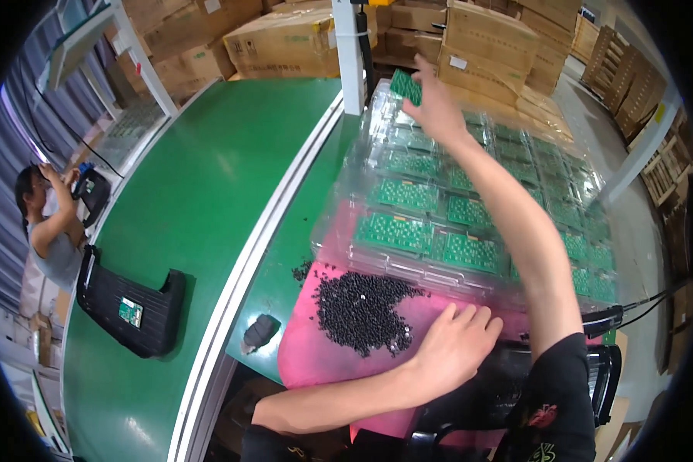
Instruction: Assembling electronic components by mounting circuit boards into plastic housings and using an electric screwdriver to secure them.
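Observation:
My right hand point(436, 104) reaches to the far end of the clear plastic trays point(408, 269), its thumb and fingers around the edge of a green circuit board point(405, 87). More green circuit boards point(395, 232) sit in rows in the tray compartments. My left hand point(456, 344) rests low over the pink mat point(304, 350), fingers slightly bent and apart, with nothing visible in them. Beside it on the mat spreads a pile of small black parts point(358, 308), perhaps screws. A black plastic housing point(508, 377) lies close to my left hand, partly hidden by my right arm.
A green conveyor belt point(215, 169) runs along the left behind a metal rail point(258, 231). On it lies a black housing point(150, 331) with a small board. Another person point(50, 223) works across the belt. Cardboard boxes point(489, 46) and a white post point(348, 61) stand beyond the trays.

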A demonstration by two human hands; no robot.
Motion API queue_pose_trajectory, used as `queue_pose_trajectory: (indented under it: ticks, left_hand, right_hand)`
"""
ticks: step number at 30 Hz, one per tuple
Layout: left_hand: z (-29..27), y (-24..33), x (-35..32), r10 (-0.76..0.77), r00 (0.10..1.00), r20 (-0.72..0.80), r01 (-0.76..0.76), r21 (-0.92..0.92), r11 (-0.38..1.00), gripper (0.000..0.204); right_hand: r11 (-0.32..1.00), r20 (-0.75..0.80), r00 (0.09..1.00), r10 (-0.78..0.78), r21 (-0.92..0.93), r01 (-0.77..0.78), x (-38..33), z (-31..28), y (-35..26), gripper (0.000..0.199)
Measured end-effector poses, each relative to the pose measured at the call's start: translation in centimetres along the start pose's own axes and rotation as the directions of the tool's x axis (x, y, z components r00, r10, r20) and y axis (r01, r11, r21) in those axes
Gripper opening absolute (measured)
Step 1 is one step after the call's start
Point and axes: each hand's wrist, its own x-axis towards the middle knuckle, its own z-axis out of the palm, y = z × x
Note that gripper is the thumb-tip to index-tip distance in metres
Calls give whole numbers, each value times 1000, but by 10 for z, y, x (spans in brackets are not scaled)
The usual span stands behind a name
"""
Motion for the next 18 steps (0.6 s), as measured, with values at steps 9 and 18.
queue_pose_trajectory:
  ticks: [9, 18]
  left_hand:
    - [-39, -5, 13, -40, 728, -684, -127, -192, 973, 47]
    - [-35, 18, 8, 107, 939, -325, -278, -540, 795, 60]
  right_hand:
    - [693, 69, 991, 113, 709, -129, -142, -199, -97, 66]
    - [704, 60, 982, 178, 689, -170, -290, -288, -126, 75]
